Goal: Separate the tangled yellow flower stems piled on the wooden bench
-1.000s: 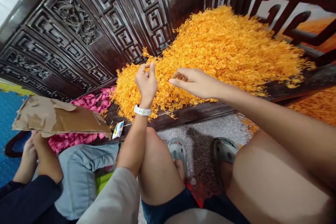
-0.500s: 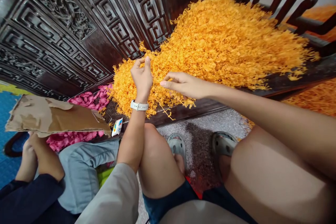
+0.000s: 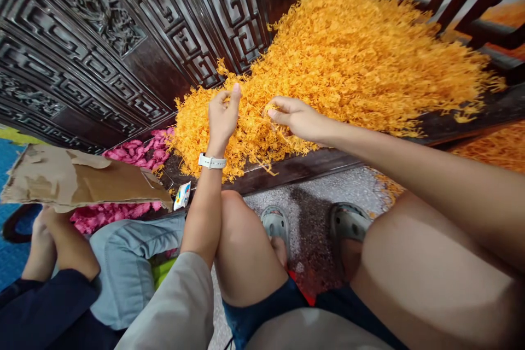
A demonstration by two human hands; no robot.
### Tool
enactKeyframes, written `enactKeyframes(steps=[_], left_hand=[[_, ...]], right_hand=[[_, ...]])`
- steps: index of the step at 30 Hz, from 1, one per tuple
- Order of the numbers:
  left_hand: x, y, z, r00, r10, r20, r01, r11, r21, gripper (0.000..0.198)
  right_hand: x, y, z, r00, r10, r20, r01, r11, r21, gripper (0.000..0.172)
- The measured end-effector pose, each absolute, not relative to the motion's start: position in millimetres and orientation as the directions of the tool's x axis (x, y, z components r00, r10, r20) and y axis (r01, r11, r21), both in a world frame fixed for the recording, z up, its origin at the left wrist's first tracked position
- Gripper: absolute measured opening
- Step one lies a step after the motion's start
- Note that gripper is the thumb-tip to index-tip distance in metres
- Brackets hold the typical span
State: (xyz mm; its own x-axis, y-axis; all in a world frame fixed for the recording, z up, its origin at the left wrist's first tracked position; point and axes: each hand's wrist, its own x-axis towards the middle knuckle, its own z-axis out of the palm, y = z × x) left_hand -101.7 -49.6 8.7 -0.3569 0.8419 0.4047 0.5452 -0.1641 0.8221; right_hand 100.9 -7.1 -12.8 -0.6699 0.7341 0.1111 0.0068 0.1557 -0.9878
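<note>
A big heap of small, frilly yellow-orange artificial flower pieces (image 3: 348, 60) covers the dark wooden seat in front of me. Over the heap's lower left part, my left hand (image 3: 222, 115) is closed, thumb pointing up and fingers curled; what it holds is hidden against the yellow behind. Slightly to its right, my right hand (image 3: 299, 117) pinches a yellow flower piece (image 3: 270, 108) between thumb and fingertips. The two hands are apart. A white watch (image 3: 212, 161) is on my left wrist.
Carved dark wood panels (image 3: 164, 22) rise behind the heap. At left, another person's hands (image 3: 43, 235) are below a cardboard piece (image 3: 82, 175), beside pink flower pieces (image 3: 141, 150). A small white packet (image 3: 182, 196) lies near my left forearm. Grey clogs (image 3: 275, 224) are on the speckled floor.
My right hand has moved a little up and right, its thumb and fingers now closed on a yellow flower piece. My left hand has barely moved. The view has shifted slightly.
</note>
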Motion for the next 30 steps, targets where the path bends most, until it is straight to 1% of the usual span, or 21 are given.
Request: enactKeyframes(steps=[3,6,8,10,12,14,15,18,20,22,25,26,28,30], left_hand=[[-95,-54,13,-0.187,0.915,0.359,0.577,-0.193,0.794,0.056],[-91,-57,15,-0.046,0.937,0.347,0.577,-0.258,0.775,0.052],[-88,-61,16,0.008,0.944,0.331,0.570,-0.277,0.774,0.060],[-86,-64,15,0.053,0.952,0.301,0.546,-0.280,0.790,0.067],[-86,-65,13,0.078,0.960,0.268,0.500,-0.270,0.823,0.061],[-86,-65,9,0.043,0.971,0.236,0.448,-0.230,0.864,0.045],[-86,-64,8,0.023,0.974,0.225,0.430,-0.212,0.878,0.038],[-87,-63,6,-0.013,0.971,0.239,0.435,-0.209,0.876,0.026],[-88,-62,6,-0.038,0.964,0.264,0.480,-0.214,0.851,0.021],[-87,-62,6,-0.047,0.964,0.263,0.532,-0.199,0.823,0.019],[-85,-63,7,0.016,0.973,0.232,0.563,-0.200,0.802,0.014],[-84,-63,8,0.044,0.973,0.225,0.553,-0.211,0.806,0.018],[-83,-64,11,0.088,0.973,0.214,0.509,-0.229,0.830,0.033],[-83,-66,14,0.109,0.974,0.201,0.470,-0.228,0.853,0.046]], right_hand=[[99,-5,-13,-0.624,0.774,0.105,-0.009,0.128,-0.992,0.019],[99,-6,-9,-0.579,0.810,0.092,-0.053,0.075,-0.996,0.019],[103,-8,-3,-0.607,0.794,0.036,-0.082,-0.018,-0.996,0.022],[109,-11,4,-0.664,0.747,-0.014,-0.083,-0.093,-0.992,0.022],[114,-12,8,-0.709,0.704,-0.046,-0.041,-0.106,-0.994,0.025],[119,-8,7,-0.726,0.685,-0.059,-0.003,-0.089,-0.996,0.030],[122,-5,6,-0.724,0.688,-0.051,-0.001,-0.075,-0.997,0.029],[128,5,-1,-0.700,0.714,0.032,-0.020,0.024,-0.999,0.018],[131,11,-5,-0.684,0.724,0.084,0.012,0.127,-0.992,0.014],[132,16,-7,-0.679,0.726,0.113,0.066,0.214,-0.975,0.017],[134,22,-8,-0.675,0.720,0.161,0.134,0.334,-0.933,0.022],[135,23,-7,-0.670,0.718,0.189,0.159,0.387,-0.908,0.024],[136,25,-4,-0.653,0.713,0.254,0.223,0.502,-0.836,0.030],[137,25,0,-0.659,0.695,0.288,0.281,0.583,-0.762,0.038]])
